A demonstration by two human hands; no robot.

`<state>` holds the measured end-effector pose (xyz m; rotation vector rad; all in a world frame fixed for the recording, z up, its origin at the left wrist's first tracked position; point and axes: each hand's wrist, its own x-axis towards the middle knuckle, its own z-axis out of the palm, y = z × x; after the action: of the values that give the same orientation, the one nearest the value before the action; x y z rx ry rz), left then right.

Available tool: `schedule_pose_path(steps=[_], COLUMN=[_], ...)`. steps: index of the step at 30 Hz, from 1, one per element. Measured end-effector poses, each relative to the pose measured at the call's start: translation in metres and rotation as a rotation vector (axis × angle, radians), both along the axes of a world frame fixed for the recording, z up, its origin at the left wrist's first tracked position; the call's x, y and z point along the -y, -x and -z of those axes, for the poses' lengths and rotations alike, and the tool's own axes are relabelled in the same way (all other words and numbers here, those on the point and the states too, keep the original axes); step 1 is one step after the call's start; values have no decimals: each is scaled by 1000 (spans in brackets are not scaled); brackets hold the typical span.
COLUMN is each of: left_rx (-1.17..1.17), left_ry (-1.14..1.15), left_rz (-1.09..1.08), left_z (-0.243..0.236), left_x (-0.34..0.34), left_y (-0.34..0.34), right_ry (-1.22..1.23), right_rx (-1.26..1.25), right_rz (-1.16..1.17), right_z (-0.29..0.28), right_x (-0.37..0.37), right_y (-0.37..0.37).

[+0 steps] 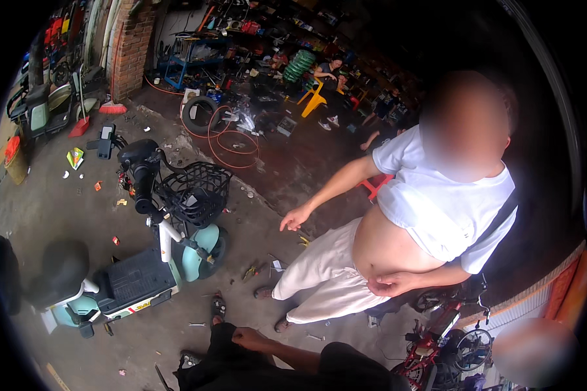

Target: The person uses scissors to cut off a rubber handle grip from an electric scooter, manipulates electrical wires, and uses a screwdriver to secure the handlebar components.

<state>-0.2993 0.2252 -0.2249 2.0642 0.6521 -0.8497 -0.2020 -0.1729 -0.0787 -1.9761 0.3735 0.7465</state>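
Observation:
My right hand (246, 337) hangs at the bottom centre by my dark clothing, fingers curled; whatever they hold, if anything, is hidden. My left hand does not show. Left of me stands a mint-and-white electric scooter (137, 280) with a black front basket (195, 192). A person in a white T-shirt (437, 208) and pale trousers faces me on the right, one hand (293, 218) extended down toward the scooter, the other (391, 284) at the bare belly. Small tools, among them a wrench (197, 324), lie on the concrete floor near my sandalled foot (218, 309).
A red bike (430, 352) and other cycles crowd the lower right. Behind are a tyre (199, 117), a coiled orange hose (235, 163), a blue workbench (176, 68) and a seated person (329, 78). Parked scooters (45, 104), brooms (113, 106) and a brick pillar (127, 58) occupy the upper left.

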Motion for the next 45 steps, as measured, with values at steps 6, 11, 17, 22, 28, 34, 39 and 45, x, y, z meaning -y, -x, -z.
schedule_pose_path(steps=[6,11,17,22,28,34,39,45], left_rx=[31,138,66,-153,362,648,127,-367], left_ry=[-178,-166,-133,-226,-95,-39,-280,-389], left_rz=[59,165,63,89,84,75,195,417], left_z=[30,35,18,-48,-151,-201,-123,-72], left_x=[-23,-27,-31,-7,65,80,44,-36], left_y=[17,27,28,-15,-202,-266,-193,3], right_ry=[573,58,-73,-201,-125,-234,-76,-6], right_rx=[582,-478,-449,-315,-201,-278,-346,-395], right_rz=[-661,644,721,622,562,595,693,711], right_z=[129,120,107,95,48,81,82,97], right_x=[80,119,100,69,44,80,74,73], right_y=[71,144,119,57,28,48,87,124])
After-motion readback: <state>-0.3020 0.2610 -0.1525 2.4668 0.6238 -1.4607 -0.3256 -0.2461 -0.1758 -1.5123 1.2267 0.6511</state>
